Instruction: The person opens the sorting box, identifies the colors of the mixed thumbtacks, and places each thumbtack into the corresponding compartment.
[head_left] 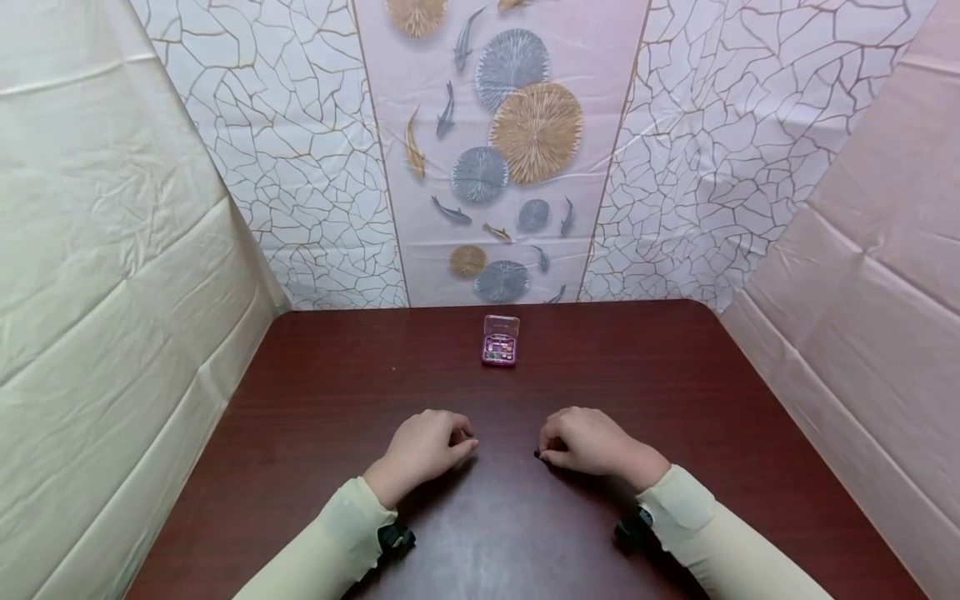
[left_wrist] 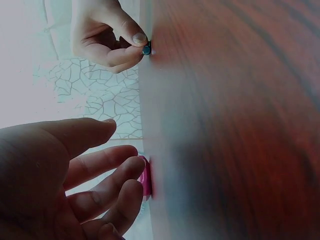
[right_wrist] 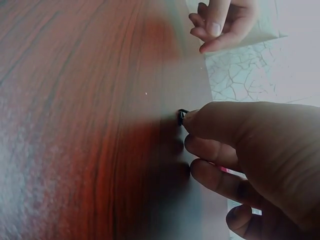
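My right hand (head_left: 592,442) pinches a small black piece (right_wrist: 180,118) between thumb and index finger, low over the table. In the right wrist view a thin loop shows at its top; in the left wrist view its end looks round and dark teal. Its exact kind is too small to tell. To the left, my left hand (head_left: 423,448) hovers or rests at the tabletop with loosely bent fingers and nothing between them. Beyond both hands stands a small purple-pink compartment case (head_left: 499,352), its clear lid (head_left: 501,326) raised and tiny coloured items inside.
A dark red-brown wooden table (head_left: 337,367) lies under the hands. Patterned cloth (head_left: 480,233) hangs behind its far edge, and cream cloth (head_left: 112,250) drapes along both sides. Dark wrist devices (head_left: 396,540) sit at the sleeve cuffs.
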